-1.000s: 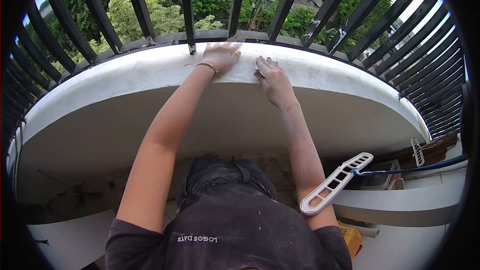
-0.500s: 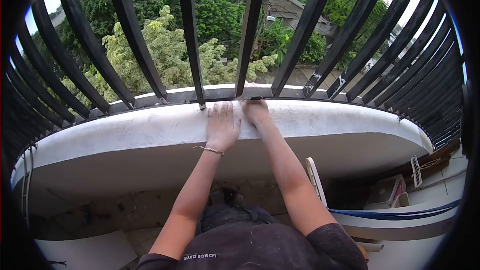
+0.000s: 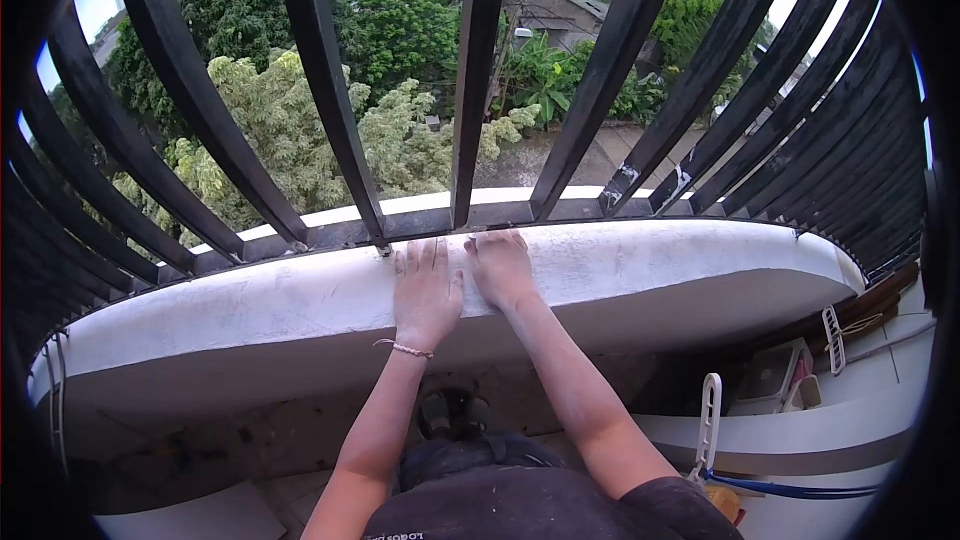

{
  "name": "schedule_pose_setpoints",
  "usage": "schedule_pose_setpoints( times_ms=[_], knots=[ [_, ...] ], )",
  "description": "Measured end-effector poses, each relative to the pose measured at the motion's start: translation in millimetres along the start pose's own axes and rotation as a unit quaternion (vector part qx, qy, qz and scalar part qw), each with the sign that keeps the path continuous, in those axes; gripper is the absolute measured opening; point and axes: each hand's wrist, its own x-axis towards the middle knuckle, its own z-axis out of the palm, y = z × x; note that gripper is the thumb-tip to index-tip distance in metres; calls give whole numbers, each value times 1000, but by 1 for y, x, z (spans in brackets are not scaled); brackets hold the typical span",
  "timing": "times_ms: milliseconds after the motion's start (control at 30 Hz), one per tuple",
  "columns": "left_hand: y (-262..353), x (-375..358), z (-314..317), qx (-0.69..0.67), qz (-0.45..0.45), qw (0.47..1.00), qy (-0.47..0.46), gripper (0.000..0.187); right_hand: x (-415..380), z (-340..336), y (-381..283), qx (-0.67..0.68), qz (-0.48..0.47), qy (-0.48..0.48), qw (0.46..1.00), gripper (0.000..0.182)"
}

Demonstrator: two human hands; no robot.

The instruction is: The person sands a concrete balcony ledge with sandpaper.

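Observation:
My left hand lies flat on the white ledge, fingers spread and pointing toward the railing; a braided bracelet circles the wrist. Close to its right, my right hand rests on the same ledge just below the bottom rail, its fingers bent and pressed together. Whether it holds anything small cannot be seen. Dark bars of the railing rise in front of both hands. Pale dust covers my hands and forearms.
Behind the railing are trees and a building with a sloping roof. A white slotted bracket and blue cords are at the lower right. My feet are on the floor below the ledge.
The view has shifted, so the ledge and hands appear lower. My right hand has come back from under the bottom rail, and its fingers now show on the ledge.

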Motion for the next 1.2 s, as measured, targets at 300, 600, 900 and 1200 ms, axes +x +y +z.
schedule_pose_setpoints(
  times_ms=[300,600,900,1200],
  knots=[
    [1,2,-12,-85,-15,995,42,45,66,63,22,-67,-34,219,973,39],
    [7,2,-12,-98,-30,993,61,44,30,11,8,33,28,-40,998,34],
    [6,3,-13,-101,-29,993,56,46,-9,10,1,48,10,81,996,36],
    [4,5,-12,-40,-14,998,-53,61,24,9,-5,-10,11,123,992,39]
  ],
)
